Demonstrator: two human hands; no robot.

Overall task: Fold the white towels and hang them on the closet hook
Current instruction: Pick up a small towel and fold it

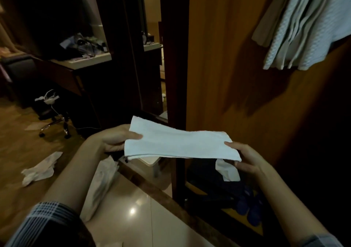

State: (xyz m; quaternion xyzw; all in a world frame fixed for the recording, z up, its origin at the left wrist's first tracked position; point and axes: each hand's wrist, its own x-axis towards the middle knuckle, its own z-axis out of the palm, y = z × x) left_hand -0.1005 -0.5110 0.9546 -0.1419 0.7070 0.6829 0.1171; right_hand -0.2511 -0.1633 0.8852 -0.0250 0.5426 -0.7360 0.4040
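Note:
A folded white towel (178, 143) is stretched flat and level between my hands at the middle of the view. My left hand (115, 139) grips its left end, thumb on top. Its right end is pinched by my right hand (245, 158), fingers underneath. Several pale towels (303, 28) hang bunched at the top right against the wooden closet wall (228, 66). The hook itself is hidden above them. Another white towel (100, 186) lies crumpled on the floor below my left forearm.
A crumpled white cloth (39, 170) lies on the wooden floor at left. A desk (83, 62) with clutter and a wheeled chair base (55, 123) stand at back left. A small white stool (150, 163) sits under the towel. Blue slippers (248, 207) rest in the closet bottom.

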